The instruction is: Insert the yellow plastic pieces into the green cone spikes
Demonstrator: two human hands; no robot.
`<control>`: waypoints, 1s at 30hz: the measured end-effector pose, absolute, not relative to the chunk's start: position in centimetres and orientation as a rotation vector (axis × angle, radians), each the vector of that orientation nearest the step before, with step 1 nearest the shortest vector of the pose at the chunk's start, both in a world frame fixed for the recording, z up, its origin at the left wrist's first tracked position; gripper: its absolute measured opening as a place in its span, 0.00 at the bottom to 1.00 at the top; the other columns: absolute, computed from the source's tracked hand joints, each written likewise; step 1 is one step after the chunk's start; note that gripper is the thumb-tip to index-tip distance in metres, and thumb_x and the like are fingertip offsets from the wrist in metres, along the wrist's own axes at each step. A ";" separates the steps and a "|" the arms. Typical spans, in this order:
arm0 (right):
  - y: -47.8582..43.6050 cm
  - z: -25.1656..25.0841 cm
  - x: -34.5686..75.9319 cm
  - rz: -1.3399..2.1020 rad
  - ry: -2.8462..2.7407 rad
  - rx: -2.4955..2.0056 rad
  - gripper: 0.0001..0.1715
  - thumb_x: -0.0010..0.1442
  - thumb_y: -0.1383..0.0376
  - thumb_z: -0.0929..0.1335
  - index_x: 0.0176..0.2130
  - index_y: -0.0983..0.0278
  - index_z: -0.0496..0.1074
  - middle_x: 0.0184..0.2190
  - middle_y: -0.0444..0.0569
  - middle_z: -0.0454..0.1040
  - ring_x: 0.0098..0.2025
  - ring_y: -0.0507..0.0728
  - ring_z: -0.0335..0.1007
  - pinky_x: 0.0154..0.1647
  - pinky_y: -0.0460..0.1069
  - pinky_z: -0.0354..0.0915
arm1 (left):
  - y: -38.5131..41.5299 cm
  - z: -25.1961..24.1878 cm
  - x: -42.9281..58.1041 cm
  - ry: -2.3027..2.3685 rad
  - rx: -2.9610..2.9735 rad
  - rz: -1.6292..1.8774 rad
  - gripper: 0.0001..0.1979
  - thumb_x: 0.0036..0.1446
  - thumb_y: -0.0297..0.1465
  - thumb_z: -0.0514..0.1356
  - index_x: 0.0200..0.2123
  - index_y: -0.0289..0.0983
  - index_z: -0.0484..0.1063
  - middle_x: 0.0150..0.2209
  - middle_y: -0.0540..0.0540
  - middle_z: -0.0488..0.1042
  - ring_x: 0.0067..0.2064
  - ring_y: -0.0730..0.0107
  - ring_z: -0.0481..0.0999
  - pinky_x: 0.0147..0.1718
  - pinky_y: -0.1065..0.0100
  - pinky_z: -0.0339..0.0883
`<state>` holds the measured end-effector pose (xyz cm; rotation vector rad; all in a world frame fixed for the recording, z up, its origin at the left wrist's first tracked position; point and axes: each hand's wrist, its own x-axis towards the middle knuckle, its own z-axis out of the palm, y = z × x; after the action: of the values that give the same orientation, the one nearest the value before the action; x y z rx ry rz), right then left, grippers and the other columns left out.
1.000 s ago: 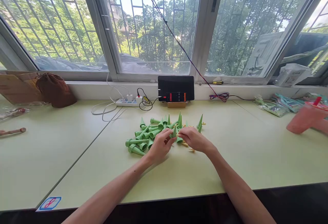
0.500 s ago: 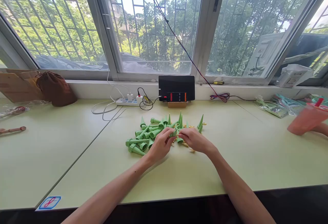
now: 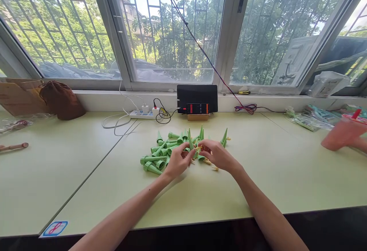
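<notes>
A heap of green plastic cone spikes lies on the pale green table, with small yellow pieces scattered beside it. My left hand pinches one green cone with its tip pointing up. My right hand is closed right against it, fingertips meeting the cone's lower end, pinching something too small to make out. Both hands hover just above the near edge of the heap.
A dark tablet with a phone on a stand leans at the window sill, next to a power strip with cables. A brown pouch sits far left. At the right edge another person's hand holds a pink cup.
The green cone in my left hand has turned from lying sideways to pointing upward. Both hands rose slightly and stayed together over the heap.
</notes>
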<state>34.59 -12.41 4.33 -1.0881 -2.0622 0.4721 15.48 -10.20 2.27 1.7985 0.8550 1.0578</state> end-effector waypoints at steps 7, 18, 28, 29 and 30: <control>-12.5 4.5 34.6 0.408 -2.068 -1.083 0.07 0.63 0.70 0.67 0.42 0.62 0.72 0.34 0.46 0.72 0.33 0.52 0.66 0.35 0.47 0.63 | -10.1 2.3 15.4 0.800 1.730 1.041 0.15 0.59 0.42 0.60 0.37 0.35 0.68 0.16 0.58 0.62 0.15 0.79 0.62 0.13 0.77 0.54; -12.5 4.6 34.5 0.349 -2.051 -1.062 0.09 0.63 0.71 0.67 0.43 0.61 0.75 0.35 0.46 0.71 0.34 0.52 0.67 0.37 0.47 0.62 | -10.0 2.5 15.3 0.770 1.745 1.053 0.14 0.60 0.42 0.59 0.34 0.36 0.67 0.22 0.55 0.65 0.16 0.79 0.65 0.13 0.76 0.56; -12.5 4.6 34.6 0.322 -2.044 -1.008 0.08 0.66 0.68 0.64 0.40 0.62 0.74 0.32 0.46 0.71 0.33 0.53 0.66 0.36 0.47 0.62 | -10.2 2.4 15.0 0.805 1.821 1.026 0.12 0.60 0.40 0.58 0.35 0.36 0.67 0.18 0.56 0.64 0.17 0.76 0.66 0.15 0.76 0.57; -12.5 4.6 34.6 0.315 -2.047 -1.017 0.09 0.66 0.67 0.64 0.38 0.62 0.74 0.31 0.46 0.70 0.33 0.53 0.66 0.35 0.47 0.61 | -10.3 2.4 15.1 0.809 1.836 1.020 0.12 0.61 0.40 0.58 0.36 0.36 0.67 0.18 0.56 0.63 0.17 0.76 0.66 0.16 0.76 0.57; -12.6 4.6 34.6 0.309 -2.051 -1.027 0.09 0.67 0.67 0.64 0.37 0.62 0.74 0.30 0.46 0.70 0.32 0.53 0.66 0.35 0.47 0.61 | -10.3 2.4 15.1 0.812 1.852 1.016 0.12 0.61 0.40 0.58 0.36 0.36 0.67 0.18 0.56 0.63 0.17 0.76 0.66 0.16 0.76 0.58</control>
<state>34.57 -12.55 4.63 -1.0273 -2.0506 0.3088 15.10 -10.34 2.36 1.8524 0.8125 1.0163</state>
